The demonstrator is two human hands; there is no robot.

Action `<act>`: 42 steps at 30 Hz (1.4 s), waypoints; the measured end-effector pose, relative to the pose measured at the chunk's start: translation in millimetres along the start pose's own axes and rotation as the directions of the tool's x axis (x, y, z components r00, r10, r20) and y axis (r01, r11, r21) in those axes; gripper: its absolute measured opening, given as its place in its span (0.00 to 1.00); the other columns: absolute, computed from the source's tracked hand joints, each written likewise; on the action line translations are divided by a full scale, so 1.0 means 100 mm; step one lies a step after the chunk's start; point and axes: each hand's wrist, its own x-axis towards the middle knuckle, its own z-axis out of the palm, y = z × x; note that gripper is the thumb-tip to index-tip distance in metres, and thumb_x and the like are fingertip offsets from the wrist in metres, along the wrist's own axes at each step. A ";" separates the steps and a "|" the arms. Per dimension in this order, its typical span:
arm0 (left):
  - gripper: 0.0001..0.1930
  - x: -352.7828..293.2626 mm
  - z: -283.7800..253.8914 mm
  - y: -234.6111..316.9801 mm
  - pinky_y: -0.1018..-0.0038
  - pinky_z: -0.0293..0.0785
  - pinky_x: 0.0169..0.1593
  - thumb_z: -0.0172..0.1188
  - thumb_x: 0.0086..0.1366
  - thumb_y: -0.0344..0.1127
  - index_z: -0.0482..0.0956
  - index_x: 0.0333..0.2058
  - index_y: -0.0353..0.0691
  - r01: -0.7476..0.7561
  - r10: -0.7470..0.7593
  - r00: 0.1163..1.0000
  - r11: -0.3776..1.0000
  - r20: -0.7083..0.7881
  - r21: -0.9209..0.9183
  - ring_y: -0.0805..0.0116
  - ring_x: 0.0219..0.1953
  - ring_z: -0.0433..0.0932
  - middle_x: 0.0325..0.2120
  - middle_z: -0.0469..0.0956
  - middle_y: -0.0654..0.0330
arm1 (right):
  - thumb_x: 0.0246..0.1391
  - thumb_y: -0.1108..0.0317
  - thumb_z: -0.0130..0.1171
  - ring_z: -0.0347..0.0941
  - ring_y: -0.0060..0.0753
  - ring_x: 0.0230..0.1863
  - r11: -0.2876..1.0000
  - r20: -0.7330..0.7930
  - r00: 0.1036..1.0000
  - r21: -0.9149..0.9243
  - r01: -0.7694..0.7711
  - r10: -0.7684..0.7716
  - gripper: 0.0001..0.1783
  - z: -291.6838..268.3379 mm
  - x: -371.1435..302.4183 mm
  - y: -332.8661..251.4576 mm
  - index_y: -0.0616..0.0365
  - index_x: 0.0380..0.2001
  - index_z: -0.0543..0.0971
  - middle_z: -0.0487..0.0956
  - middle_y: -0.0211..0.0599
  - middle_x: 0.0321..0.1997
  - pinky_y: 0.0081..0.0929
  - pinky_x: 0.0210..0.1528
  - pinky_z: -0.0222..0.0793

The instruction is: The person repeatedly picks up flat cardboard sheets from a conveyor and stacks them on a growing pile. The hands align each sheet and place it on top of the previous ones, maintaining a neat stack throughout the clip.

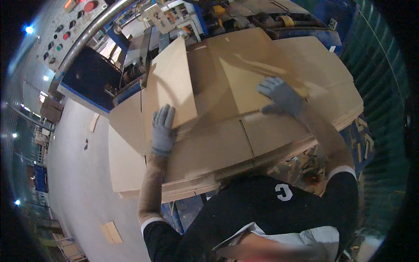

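A folded cardboard sheet lies on top of a stack of flat cardboard sheets (209,153). Its left flap (172,83) and right flap (244,89) are turned inward, with a darker brown gap between them. My left hand (163,133), in a grey knit glove, rests at the left flap's lower left corner, fingers stretched out. On the right flap my gloved right hand (281,96) lies with its palm down and its thumb apart from the fingers. Neither hand grips anything that I can see.
Past the stack stands a blue machine (179,19) with rollers. A control panel (65,32) with buttons is at upper left, behind a metal bar (94,32). Cardboard scraps (301,168) lie below the stack's right side. A green corrugated wall (384,87) runs along the right.
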 end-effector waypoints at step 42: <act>0.16 -1.82 -1.23 -0.21 0.65 0.68 0.53 0.53 0.59 0.25 0.73 0.48 0.31 0.194 -0.797 0.557 0.400 -0.236 -0.895 0.61 0.46 0.73 0.46 0.75 0.52 | 0.56 0.72 0.51 0.74 0.32 0.43 0.442 -0.442 0.021 0.893 -0.086 0.897 0.18 -0.92 -1.84 0.30 0.64 0.51 0.72 0.78 0.37 0.45 0.26 0.48 0.67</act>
